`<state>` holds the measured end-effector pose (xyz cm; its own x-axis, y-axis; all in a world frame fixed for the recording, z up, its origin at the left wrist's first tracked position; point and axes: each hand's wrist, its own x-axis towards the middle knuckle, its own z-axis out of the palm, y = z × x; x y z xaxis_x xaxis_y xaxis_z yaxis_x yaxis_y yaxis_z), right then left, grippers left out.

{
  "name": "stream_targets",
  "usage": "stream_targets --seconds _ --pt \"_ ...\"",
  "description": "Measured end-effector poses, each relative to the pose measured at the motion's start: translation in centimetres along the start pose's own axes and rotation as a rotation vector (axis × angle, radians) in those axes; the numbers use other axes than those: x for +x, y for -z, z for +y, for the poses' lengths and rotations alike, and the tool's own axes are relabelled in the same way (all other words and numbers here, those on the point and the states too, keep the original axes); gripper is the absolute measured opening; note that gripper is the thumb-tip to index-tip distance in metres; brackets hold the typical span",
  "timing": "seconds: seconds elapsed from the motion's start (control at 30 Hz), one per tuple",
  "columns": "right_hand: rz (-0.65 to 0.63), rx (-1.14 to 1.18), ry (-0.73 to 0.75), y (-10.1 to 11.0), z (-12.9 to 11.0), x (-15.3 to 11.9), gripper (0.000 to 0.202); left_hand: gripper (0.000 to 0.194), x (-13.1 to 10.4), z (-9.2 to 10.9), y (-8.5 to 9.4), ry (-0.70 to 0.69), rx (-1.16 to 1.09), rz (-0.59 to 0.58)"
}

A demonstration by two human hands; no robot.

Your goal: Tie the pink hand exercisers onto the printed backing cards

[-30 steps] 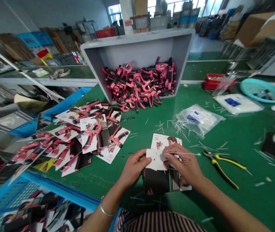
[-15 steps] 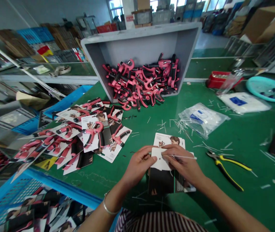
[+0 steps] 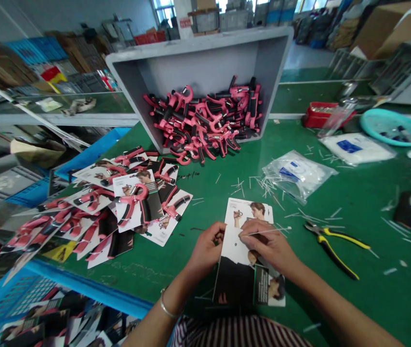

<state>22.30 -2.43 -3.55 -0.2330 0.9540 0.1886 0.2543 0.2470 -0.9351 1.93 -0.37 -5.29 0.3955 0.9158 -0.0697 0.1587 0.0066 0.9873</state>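
My left hand has its fingers curled around the left edge of a printed backing card, white at the top and black below. A small hole shows in the card's white part. My right hand pinches a thin white cable tie over the card's upper right, its tail pointing right. Beneath and behind it lie more printed cards. To the right of my right hand rest yellow-and-black cutting pliers with spread handles.
A tilted grey bin of pink-and-black hand grips stands at the back. Carded grips pile up at left, above a blue basket. Loose ties and a plastic bag lie at right, with a turquoise tray beyond.
The held card has come lower and its face shows more fully. My left fingers have moved from its top to its left edge. The view has shifted slightly.
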Motion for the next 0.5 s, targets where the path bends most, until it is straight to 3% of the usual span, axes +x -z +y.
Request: stream_targets --seconds 0.13,0.23,0.3,0.43,0.5 --pt "0.024 0.055 -0.101 0.3 0.5 -0.2 0.014 0.015 -1.9 -0.4 1.7 -0.126 0.353 -0.044" --pt "-0.042 0.081 -0.177 0.5 0.5 -0.3 0.018 0.021 -4.1 0.3 3.1 -0.115 0.282 -0.19" --pt "-0.065 0.11 -0.214 0.4 0.4 -0.1 0.02 0.021 -5.1 0.8 3.4 -0.107 0.22 -0.218" --pt "-0.066 0.161 -0.244 0.0 -0.3 0.5 0.022 0.014 -4.9 1.2 2.3 -0.145 0.234 0.027" --pt "-0.068 0.177 -0.261 -0.2 -0.5 0.5 0.022 0.016 -4.0 0.9 1.3 -0.142 0.219 0.096"
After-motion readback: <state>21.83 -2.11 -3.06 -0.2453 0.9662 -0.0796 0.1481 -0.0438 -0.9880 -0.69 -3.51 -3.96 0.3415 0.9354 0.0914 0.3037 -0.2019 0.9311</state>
